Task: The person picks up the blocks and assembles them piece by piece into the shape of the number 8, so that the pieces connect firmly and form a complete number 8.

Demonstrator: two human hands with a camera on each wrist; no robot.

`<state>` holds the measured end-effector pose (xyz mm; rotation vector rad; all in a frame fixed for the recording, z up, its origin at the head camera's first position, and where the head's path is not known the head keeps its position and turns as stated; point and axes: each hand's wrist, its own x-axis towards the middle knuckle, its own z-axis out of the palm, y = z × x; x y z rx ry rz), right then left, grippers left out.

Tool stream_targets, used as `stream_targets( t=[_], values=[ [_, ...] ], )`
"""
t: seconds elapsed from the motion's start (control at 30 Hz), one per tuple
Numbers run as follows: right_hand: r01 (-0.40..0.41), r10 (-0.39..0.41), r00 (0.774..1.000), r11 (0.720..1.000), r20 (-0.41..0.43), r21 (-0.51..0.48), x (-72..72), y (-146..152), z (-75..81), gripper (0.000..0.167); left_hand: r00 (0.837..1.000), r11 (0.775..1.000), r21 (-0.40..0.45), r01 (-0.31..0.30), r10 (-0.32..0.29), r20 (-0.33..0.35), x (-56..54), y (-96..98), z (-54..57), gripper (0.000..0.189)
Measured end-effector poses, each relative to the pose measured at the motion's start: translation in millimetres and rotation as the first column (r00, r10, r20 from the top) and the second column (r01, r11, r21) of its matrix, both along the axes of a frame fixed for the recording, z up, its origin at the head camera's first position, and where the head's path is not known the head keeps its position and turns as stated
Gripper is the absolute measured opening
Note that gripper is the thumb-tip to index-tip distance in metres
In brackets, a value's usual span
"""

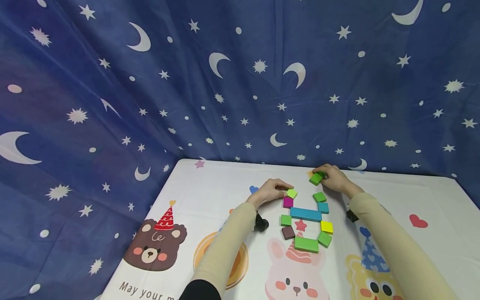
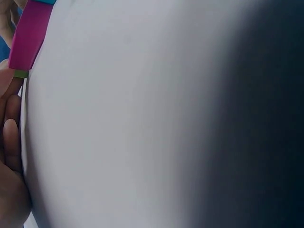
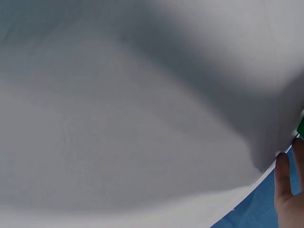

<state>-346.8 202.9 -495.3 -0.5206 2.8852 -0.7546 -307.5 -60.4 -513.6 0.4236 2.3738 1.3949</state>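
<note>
My left hand [image 1: 271, 191] pinches a lime-green block [image 1: 291, 193] at the upper left of a ring of blocks, against a magenta block [image 1: 288, 202]. In the left wrist view, fingertips [image 2: 13, 137] lie by the magenta block [image 2: 31, 35], with a sliver of green [image 2: 21, 74] between. Farther back, my right hand [image 1: 335, 178] grips a green block [image 1: 316, 178]; a darker green part shows beside its fingers. Below it lie another green block [image 1: 319, 196] and a teal block [image 1: 323, 207]. The right wrist view shows only fingers [image 3: 283, 178] and a green corner [image 3: 301, 127].
A long blue block [image 1: 306, 214] crosses the arrangement. Nearer lie a small green block [image 1: 286, 220], a brown block [image 1: 288, 232], a long green block [image 1: 306, 244], a tilted green block [image 1: 324, 239] and a yellow block [image 1: 326, 227]. A starry curtain [image 1: 255, 104] hangs behind the printed white tablecloth [image 1: 405, 196].
</note>
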Motion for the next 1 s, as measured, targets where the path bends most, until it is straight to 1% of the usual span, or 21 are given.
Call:
stream_targets(
  t=[0.33, 0.6, 0.83, 1.0],
  values=[
    [-0.002, 0.002, 1.0, 1.0, -0.013, -0.005, 4.3, 6, -0.2, 0.041, 1.0, 1.0, 0.026, -0.006, 0.006, 0.026, 0.4, 1.8, -1.1, 0.031],
    [0.011, -0.01, 1.0, 1.0, 0.028, -0.02, 8.0, 6, 1.0, 0.04, 1.0, 1.0, 0.017, -0.011, 0.011, 0.013, 0.3, 1.3, -0.4, 0.032],
    [0.004, -0.004, 1.0, 1.0, 0.02, -0.014, 10.7, 10, -0.4, 0.04, 1.0, 1.0, 0.013, -0.017, 0.017, 0.015, 1.7, 0.2, 0.4, 0.031],
    [0.006, -0.006, 1.0, 1.0, 0.019, -0.01, 11.9, 13, -0.5, 0.043, 1.0, 1.0, 0.017, -0.014, 0.014, 0.003, 0.9, 1.5, 0.6, 0.032]
  ],
)
